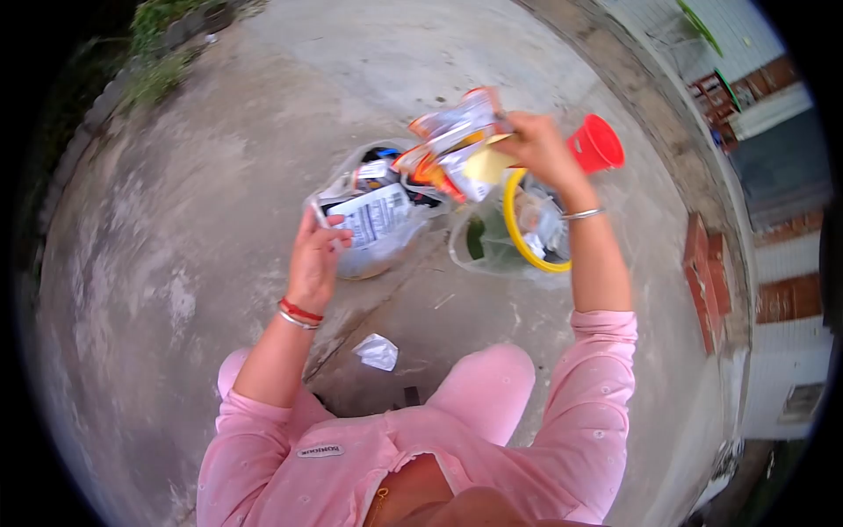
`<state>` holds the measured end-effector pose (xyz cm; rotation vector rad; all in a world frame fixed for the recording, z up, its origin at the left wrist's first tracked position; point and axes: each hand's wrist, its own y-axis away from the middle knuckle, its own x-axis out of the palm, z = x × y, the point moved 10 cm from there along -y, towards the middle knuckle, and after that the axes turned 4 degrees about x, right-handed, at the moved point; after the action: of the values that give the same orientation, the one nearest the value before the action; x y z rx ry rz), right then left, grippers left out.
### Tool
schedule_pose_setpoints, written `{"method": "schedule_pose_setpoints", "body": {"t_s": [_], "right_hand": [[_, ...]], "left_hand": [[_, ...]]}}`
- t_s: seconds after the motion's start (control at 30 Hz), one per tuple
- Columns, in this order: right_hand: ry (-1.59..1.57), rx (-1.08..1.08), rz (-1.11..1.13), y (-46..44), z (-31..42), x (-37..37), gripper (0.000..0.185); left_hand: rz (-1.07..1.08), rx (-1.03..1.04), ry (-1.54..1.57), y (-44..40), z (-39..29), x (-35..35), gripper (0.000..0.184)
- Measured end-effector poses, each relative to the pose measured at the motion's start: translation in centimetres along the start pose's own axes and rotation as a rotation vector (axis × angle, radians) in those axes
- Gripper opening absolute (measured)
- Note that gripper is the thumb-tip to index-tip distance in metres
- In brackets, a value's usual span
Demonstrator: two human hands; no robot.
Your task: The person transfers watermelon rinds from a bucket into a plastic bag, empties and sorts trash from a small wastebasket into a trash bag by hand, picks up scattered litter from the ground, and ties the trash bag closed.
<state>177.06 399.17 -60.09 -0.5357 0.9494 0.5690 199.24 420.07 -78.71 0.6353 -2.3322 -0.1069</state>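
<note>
I am pinching a crumpled bunch of shiny orange, silver and yellow foil wrappers (461, 145) between the thumb and fingers of my right hand (531, 145), probably gripping one end because the loose pieces are splaying outward. The bunch is hanging over the space between two containers. My left hand (312, 263) is touching the near-left edge of a clear plastic bag (378, 259), its fingers partly curled; I cannot tell whether they are pinching the film, though I am likely steadying the mouth. Inside, a white sheet with dark printing (373, 215) is lying on top of darker packaging. Just right of the bag, a clear container with a yellow rim (509, 213) is holding pale crumpled litter (543, 220), seemingly set close for easy reach. Beyond it, a red plastic cup (597, 143) is sitting apart, while a crumpled silvery scrap (378, 351) is lying near my knees on the grey concrete (176, 220).
</note>
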Motion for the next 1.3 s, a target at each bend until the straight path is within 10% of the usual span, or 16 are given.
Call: {"method": "schedule_pose_setpoints", "body": {"t_s": [0.1, 0.4, 0.57, 0.77, 0.9, 1.03, 1.3], "right_hand": [[0.071, -0.466, -0.013, -2.6, 6.6, 10.2, 0.020], [0.473, -0.671, 0.716, 2.8, 8.3, 37.6, 0.010], [0.583, -0.558, 0.826, 2.7, 6.9, 37.5, 0.020], [0.232, -0.402, 0.441, 2.6, 7.8, 24.6, 0.083], [0.024, -0.315, 0.041, 2.4, 2.1, 13.6, 0.057], [0.071, 0.210, 0.168, 1.9, -11.1, 15.4, 0.039], [0.554, -0.103, -0.138, -0.1, -1.7, 21.4, 0.025]], "left_hand": [[0.024, 0.017, 0.054, 0.2, -0.4, 0.3, 0.052], [0.008, -0.031, 0.017, 1.8, 0.4, -0.7, 0.073], [-0.061, -0.035, -0.028, 2.3, -0.3, -0.5, 0.073], [-0.048, 0.002, -0.116, 1.1, -0.7, -1.2, 0.066], [-0.038, -0.056, -0.141, 0.9, 0.3, -1.8, 0.061], [0.037, -0.068, -0.281, 0.5, 1.1, -1.1, 0.043], [0.016, -0.072, -0.065, -0.2, 0.7, 1.1, 0.038]]}}
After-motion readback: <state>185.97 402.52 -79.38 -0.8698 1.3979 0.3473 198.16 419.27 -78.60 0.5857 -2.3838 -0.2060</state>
